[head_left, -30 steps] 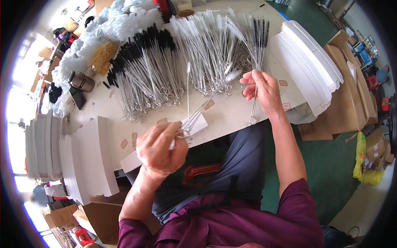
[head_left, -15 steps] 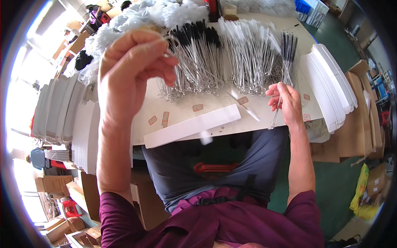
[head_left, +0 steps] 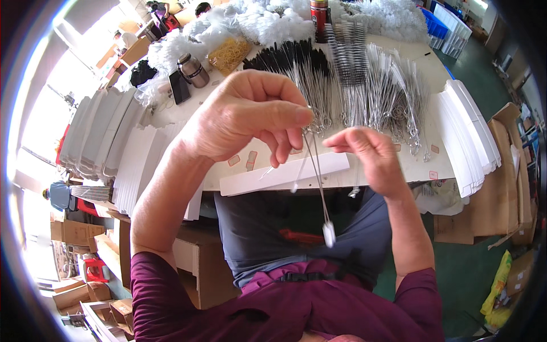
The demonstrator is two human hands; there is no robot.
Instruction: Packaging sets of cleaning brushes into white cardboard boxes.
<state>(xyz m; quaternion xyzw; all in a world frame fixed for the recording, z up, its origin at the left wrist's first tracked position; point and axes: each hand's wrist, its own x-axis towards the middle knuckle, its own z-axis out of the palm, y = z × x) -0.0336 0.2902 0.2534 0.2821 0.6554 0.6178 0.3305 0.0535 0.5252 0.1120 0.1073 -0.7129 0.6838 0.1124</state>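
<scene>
My left hand (head_left: 256, 114) pinches thin wire handles of white-tipped brushes (head_left: 329, 233) by their upper ends. They dangle over my lap, and at least one white brush head shows. Slightly to the right, my right hand (head_left: 373, 159) holds a few black-bristled wire brushes (head_left: 348, 57), heads up, with the handle ends below the hand. Its thumb and forefinger reach toward the hanging wires, seemingly just apart from them. Behind my hands lie a heap of black-bristled brushes (head_left: 285, 60) and a heap of white brushes (head_left: 393, 85), their looped ends facing me.
A long white card strip (head_left: 285, 174) lies along the table's near edge, among small paper tags. Stacked white card pieces stand left (head_left: 102, 131) and right (head_left: 467, 137). Behind are a thermos (head_left: 194, 69), a phone (head_left: 179, 86), a bag of rubber bands (head_left: 228, 54) and plastic-wrapped white bundles (head_left: 268, 23).
My left hand has moved right and down, bringing the dangling white brushes along. My right hand has shifted left with the black brushes, so the two hands are now close together.
</scene>
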